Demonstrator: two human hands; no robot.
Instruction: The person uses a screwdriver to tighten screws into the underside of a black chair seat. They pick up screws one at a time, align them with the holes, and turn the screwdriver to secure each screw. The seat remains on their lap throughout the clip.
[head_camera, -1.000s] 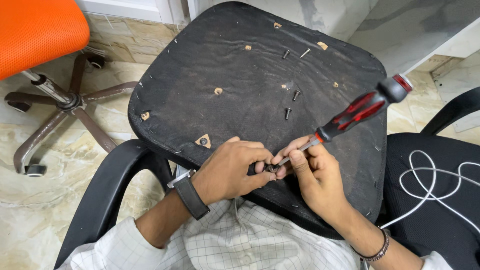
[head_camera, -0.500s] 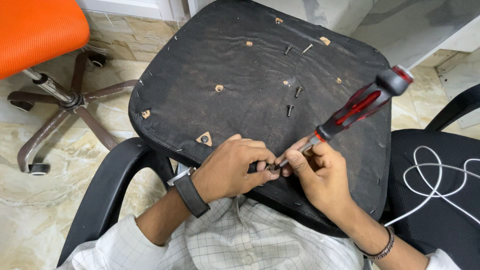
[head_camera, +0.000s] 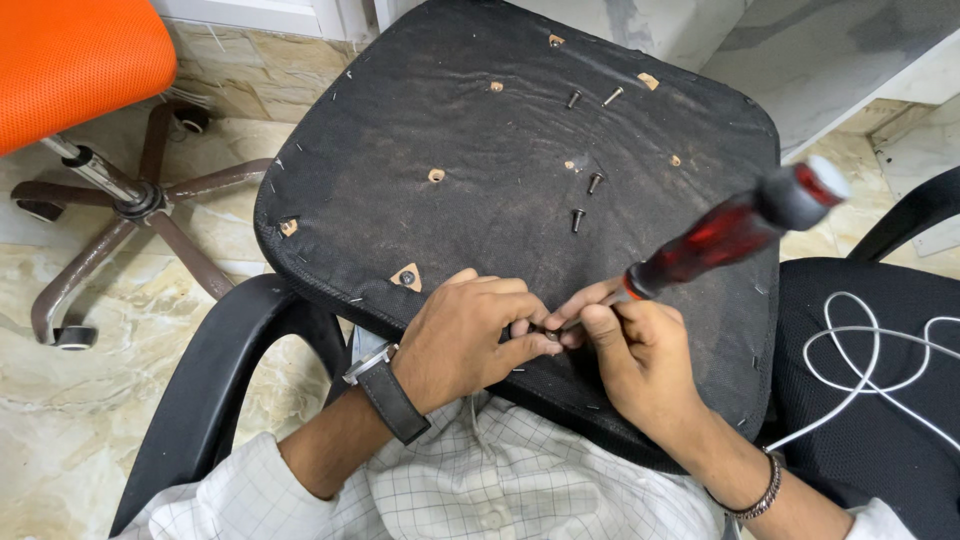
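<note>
An upturned black chair seat (head_camera: 480, 150) lies in front of me, dusty underside up, with small holes in the fabric. My right hand (head_camera: 640, 360) grips the metal shaft of a red and black screwdriver (head_camera: 735, 225) close to its tip; the handle slants up to the right and is blurred. My left hand (head_camera: 470, 335), a dark watch on its wrist, pinches something small at the tip near the seat's front edge; what it pinches is hidden by the fingers. Several loose dark screws (head_camera: 578, 218) lie on the seat further away.
An orange office chair (head_camera: 70, 70) with a brown star base (head_camera: 140, 205) stands at the left on a marble floor. A black armrest (head_camera: 215, 375) curves at lower left. At the right a white cable (head_camera: 870, 360) lies on another black seat (head_camera: 860, 440).
The screwdriver handle has swung a little and is now blurred. Both hands stay together at the seat's front edge.
</note>
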